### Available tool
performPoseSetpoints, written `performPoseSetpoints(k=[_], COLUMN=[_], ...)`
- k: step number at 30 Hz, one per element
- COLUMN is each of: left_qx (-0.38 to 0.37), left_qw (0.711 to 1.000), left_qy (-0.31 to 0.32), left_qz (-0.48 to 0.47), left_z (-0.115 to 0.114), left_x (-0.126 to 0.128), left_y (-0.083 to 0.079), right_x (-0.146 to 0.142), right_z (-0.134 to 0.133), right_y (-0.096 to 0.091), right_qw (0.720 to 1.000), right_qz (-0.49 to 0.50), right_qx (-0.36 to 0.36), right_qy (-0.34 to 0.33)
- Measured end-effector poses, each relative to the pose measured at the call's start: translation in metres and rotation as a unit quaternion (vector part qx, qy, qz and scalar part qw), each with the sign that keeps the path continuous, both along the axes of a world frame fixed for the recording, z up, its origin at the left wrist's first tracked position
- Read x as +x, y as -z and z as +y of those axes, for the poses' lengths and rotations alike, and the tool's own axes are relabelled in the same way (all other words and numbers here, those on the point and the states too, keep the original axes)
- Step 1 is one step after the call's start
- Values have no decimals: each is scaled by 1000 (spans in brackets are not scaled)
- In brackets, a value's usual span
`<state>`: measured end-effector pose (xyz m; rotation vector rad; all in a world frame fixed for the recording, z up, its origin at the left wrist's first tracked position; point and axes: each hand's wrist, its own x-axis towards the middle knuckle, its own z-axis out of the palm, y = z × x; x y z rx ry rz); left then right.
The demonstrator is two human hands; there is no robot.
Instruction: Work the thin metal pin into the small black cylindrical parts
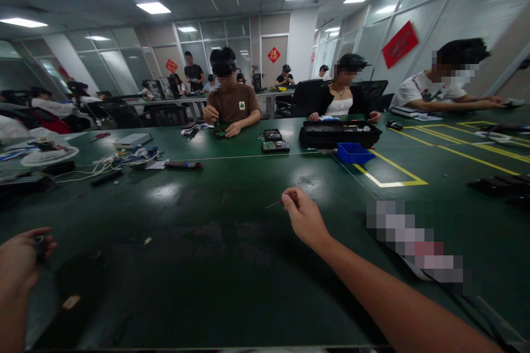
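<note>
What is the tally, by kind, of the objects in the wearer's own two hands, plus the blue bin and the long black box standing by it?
Thin-shafted tool, in the right hand: 1
Small dark object, in the left hand: 1
Blue bin: 1
Long black box: 1
Total: 4

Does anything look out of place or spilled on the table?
Mildly: a pale scrap lies near the left hand, with a smaller one farther out; both look like stray litter. White cables lie tangled beyond. No spill is evident.
</note>
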<state>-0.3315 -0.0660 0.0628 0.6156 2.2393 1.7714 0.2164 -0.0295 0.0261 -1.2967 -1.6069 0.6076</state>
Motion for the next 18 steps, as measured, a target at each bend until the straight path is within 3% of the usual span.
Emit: performPoseSetpoints(k=[6,9,18], left_qx=[-53,-65,-35], left_qw=[993,981,881], left_qy=[96,178,468], left_qz=[-40,-33,51], left_z=[20,35,70], left_x=[56,92,224], left_y=[-14,-20,-26], right_x=[-1,-2,-2], right_z=[0,-1,-2], right_y=[1,0,2], right_qw=[1000,1000,999], right_qz=[1,2,3], right_qx=[-2,-4,-9], right_qy=[-7,-9,-47])
